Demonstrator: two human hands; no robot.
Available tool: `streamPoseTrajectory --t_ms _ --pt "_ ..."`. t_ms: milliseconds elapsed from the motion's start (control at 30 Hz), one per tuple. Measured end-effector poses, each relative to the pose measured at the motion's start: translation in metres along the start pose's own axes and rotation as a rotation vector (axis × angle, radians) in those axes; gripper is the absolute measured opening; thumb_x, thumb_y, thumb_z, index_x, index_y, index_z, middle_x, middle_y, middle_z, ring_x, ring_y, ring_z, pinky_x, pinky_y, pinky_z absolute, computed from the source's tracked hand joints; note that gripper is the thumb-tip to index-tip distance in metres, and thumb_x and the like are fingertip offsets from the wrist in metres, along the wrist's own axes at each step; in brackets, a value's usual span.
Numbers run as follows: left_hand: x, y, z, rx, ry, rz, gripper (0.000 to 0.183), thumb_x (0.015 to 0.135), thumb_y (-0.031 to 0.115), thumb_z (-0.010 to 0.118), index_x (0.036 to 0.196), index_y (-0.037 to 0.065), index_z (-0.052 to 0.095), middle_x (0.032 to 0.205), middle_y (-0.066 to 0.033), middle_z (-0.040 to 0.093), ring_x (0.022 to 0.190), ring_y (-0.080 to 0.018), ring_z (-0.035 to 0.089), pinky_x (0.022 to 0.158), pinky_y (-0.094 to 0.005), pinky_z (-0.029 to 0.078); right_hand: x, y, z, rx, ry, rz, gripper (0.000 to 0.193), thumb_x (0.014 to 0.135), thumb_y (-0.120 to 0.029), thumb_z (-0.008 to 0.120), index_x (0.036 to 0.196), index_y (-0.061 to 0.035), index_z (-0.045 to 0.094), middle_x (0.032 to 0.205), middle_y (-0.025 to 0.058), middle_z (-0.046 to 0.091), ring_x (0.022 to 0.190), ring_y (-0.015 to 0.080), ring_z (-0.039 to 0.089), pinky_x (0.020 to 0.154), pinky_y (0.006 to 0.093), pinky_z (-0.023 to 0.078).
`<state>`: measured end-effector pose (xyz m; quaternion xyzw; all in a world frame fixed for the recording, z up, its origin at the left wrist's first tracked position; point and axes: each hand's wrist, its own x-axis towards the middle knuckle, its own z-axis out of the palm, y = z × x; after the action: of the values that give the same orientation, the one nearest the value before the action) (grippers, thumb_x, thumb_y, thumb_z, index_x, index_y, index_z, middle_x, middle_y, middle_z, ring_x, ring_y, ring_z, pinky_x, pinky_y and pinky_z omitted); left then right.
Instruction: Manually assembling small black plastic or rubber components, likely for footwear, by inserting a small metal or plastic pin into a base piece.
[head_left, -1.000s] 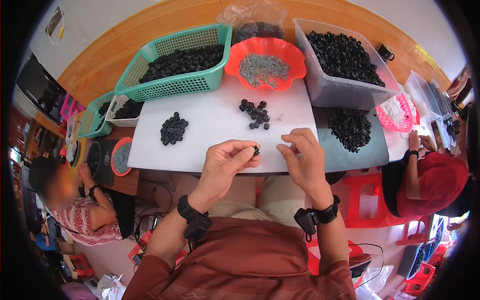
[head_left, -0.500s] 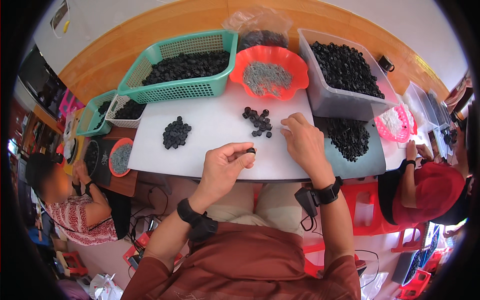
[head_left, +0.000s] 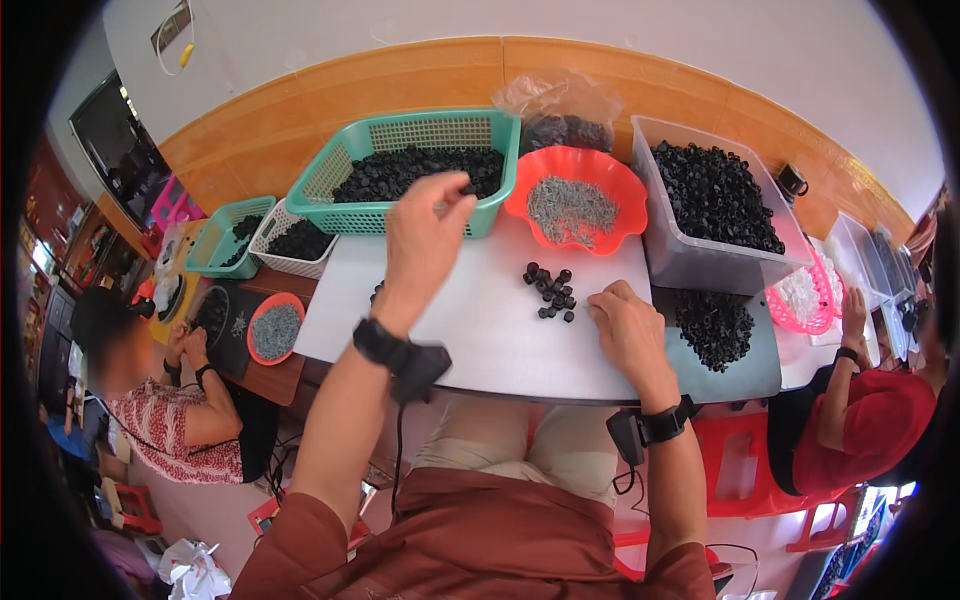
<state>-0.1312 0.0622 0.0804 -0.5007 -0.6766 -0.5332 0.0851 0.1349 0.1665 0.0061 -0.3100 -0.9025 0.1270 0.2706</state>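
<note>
My left hand is raised at the front rim of the green basket, which holds many small black plastic pieces. Its thumb and fingers are bent toward each other; against the dark pieces, what they pinch cannot be made out. My right hand rests low over the white work surface, fingers drawn together, their hold hidden. Just left of its fingertips lies a small group of black caps. Another group of black pieces is mostly hidden behind my left wrist.
A red scalloped bowl of thin grey metal pieces stands behind the caps. Right of it is a clear bin of black parts, with a loose heap in front. Co-workers sit at the left and right.
My left hand has moved up and away from the near table edge to the green basket, now covering most of the left group. My right hand stays beside the caps. The view has tilted upward.
</note>
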Motion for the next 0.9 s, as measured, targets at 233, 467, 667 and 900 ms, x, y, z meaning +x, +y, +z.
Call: streamPoseTrajectory --t_ms 233,467,667,900 --pt "-0.018 -0.007 0.011 0.078 -0.002 0.019 0.035 0.087 0.003 0.075 0.122 -0.002 0.07 0.131 -0.018 0.067 0.105 -0.0236 0.071 0.085 -0.0327 0.06 0.004 0.002 0.003 -0.029 -0.009 -0.031 0.005 0.09 -0.01 0.067 0.091 -0.0059 0.068 0.097 0.0108 0.065 0.086 0.0339 0.069 0.072 0.0469 0.054" --pt "-0.097 0.019 0.036 -0.088 -0.189 0.022 0.026 0.086 0.002 0.077 0.112 -0.003 0.074 0.115 -0.0159 0.073 0.088 -0.0213 0.073 0.08 -0.0304 0.06 0.002 0.0 0.003 -0.14 -0.047 -0.09 0.007 0.092 -0.009 0.064 0.096 -0.0038 0.062 0.095 0.0126 0.061 0.089 0.0325 0.068 0.073 0.0473 0.054" --pt "-0.121 0.043 0.038 -0.254 -0.307 -0.108 0.024 0.087 -0.001 0.075 0.111 -0.003 0.074 0.107 -0.014 0.074 0.086 -0.0169 0.072 0.078 -0.029 0.059 -0.008 -0.006 -0.004 -0.055 0.002 -0.104 0.009 0.093 -0.01 0.064 0.099 -0.0034 0.061 0.096 0.0128 0.062 0.092 0.0335 0.067 0.073 0.0477 0.053" --pt "-0.125 0.057 0.046 -0.469 -0.397 -0.268 0.023 0.093 0.004 0.073 0.115 -0.003 0.073 0.103 -0.0097 0.074 0.084 -0.0126 0.069 0.077 -0.0277 0.058 -0.026 -0.025 -0.016 0.445 0.038 -0.065 0.01 0.093 0.001 0.064 0.102 0.0006 0.06 0.09 0.0189 0.068 0.083 0.0386 0.067 0.073 0.0434 0.053"
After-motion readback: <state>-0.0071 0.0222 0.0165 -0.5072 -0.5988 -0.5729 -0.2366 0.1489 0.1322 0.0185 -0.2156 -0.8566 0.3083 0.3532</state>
